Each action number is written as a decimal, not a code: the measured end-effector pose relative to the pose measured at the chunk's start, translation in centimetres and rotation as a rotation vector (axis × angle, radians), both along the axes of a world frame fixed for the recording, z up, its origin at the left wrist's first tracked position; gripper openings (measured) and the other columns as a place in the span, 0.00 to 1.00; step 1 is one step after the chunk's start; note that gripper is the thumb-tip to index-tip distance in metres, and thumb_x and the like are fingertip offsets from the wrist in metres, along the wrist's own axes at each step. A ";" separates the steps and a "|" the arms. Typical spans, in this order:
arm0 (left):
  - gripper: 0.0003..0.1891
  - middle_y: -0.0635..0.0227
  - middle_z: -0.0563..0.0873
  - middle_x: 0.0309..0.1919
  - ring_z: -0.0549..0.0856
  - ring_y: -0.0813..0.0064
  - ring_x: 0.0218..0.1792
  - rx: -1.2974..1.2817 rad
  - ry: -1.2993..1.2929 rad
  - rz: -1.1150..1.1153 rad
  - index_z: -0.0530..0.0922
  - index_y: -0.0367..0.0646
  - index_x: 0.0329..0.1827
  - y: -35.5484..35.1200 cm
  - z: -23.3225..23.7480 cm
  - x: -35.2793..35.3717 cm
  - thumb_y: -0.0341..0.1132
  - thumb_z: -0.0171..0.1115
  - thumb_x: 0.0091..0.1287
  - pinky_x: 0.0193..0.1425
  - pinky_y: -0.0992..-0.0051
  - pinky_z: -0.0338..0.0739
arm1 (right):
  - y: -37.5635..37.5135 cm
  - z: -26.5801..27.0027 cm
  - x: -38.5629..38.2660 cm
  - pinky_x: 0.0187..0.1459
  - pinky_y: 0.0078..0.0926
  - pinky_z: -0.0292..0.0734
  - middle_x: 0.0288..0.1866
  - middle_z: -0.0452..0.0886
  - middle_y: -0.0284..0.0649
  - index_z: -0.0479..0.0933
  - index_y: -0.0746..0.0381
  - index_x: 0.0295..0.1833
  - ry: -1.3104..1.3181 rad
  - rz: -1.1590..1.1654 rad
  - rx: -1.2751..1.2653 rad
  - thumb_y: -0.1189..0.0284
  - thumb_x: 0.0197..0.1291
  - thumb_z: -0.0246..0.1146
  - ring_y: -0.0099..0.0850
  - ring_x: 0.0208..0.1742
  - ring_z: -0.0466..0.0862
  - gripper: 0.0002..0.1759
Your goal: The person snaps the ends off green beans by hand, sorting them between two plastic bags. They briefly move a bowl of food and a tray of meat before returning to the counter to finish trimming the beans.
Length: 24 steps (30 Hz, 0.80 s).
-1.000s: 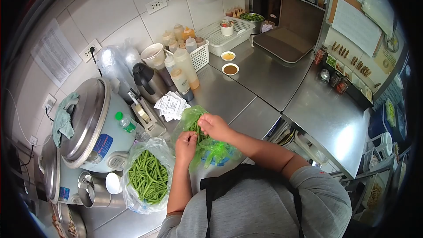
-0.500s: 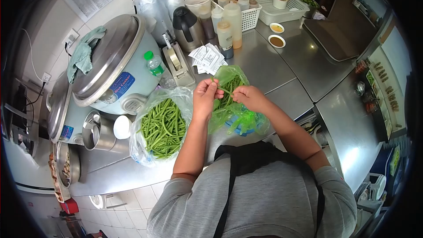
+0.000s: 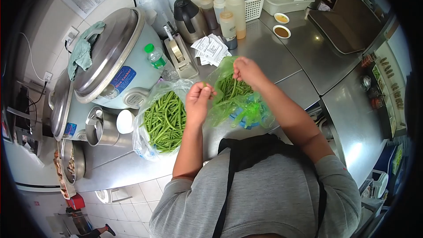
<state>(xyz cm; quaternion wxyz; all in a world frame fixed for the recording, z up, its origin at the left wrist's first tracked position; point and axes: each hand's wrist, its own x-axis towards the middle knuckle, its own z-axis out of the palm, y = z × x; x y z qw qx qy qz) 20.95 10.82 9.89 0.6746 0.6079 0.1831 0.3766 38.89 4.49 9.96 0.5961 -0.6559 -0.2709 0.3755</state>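
A heap of green beans (image 3: 164,121) fills a clear plastic bag (image 3: 143,143) on the steel counter. To its right, a green plastic bag (image 3: 227,68) lies open with thinner-looking beans (image 3: 232,87) inside. My left hand (image 3: 199,103) is between the two bags, thumb and fingers pinched on a green bean, of which only a small tip shows. Over the upper part of the green bag, my right hand (image 3: 247,71) has its fingers closed; what they hold, if anything, is hidden.
Large rice cookers (image 3: 119,57) stand at left, near a steel pot (image 3: 101,125) and a white cup (image 3: 125,121). Behind are a tape dispenser (image 3: 183,57), paper slips (image 3: 213,49), a thermal jug (image 3: 189,20) and squeeze bottles (image 3: 235,13). Two sauce dishes (image 3: 282,31) sit further right.
The hands have parted; a bean stretched between them earlier. My right hand has moved up and right over the green bag, while the left has dropped slightly. The view has shifted a little.
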 end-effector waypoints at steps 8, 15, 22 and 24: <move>0.08 0.71 0.77 0.26 0.76 0.79 0.27 0.382 0.566 0.467 0.75 0.38 0.39 6.5 0.2 -9.6 0.32 0.54 0.60 0.32 0.80 0.70 | 0.9 -0.6 2.8 0.38 0.32 0.72 0.39 0.76 0.43 0.76 0.55 0.39 -1.179 0.501 -0.579 0.71 0.52 0.51 0.36 0.36 0.78 0.11; 0.14 0.58 0.75 0.38 0.76 0.67 0.35 0.632 0.656 0.654 0.75 0.38 0.43 4.7 1.0 -7.5 0.31 0.59 0.53 0.38 0.72 0.72 | 0.7 -4.1 2.3 0.44 0.33 0.71 0.41 0.74 0.41 0.78 0.54 0.36 -1.483 0.385 -0.471 0.74 0.48 0.53 0.38 0.42 0.77 0.10; 0.11 0.64 0.75 0.28 0.73 0.76 0.24 0.682 0.560 0.239 0.76 0.39 0.40 0.6 1.6 0.0 0.30 0.59 0.53 0.29 0.78 0.70 | -0.5 0.1 1.3 0.37 0.35 0.72 0.33 0.75 0.41 0.75 0.58 0.26 -1.389 0.398 -0.237 0.73 0.47 0.54 0.38 0.38 0.77 0.04; 0.10 0.64 0.75 0.24 0.72 0.75 0.21 0.738 0.610 0.164 0.76 0.40 0.40 0.0 0.7 1.8 0.31 0.58 0.54 0.27 0.77 0.69 | -0.9 1.6 0.6 0.35 0.36 0.72 0.32 0.75 0.41 0.74 0.59 0.25 -1.377 0.372 -0.141 0.72 0.46 0.55 0.38 0.36 0.77 0.04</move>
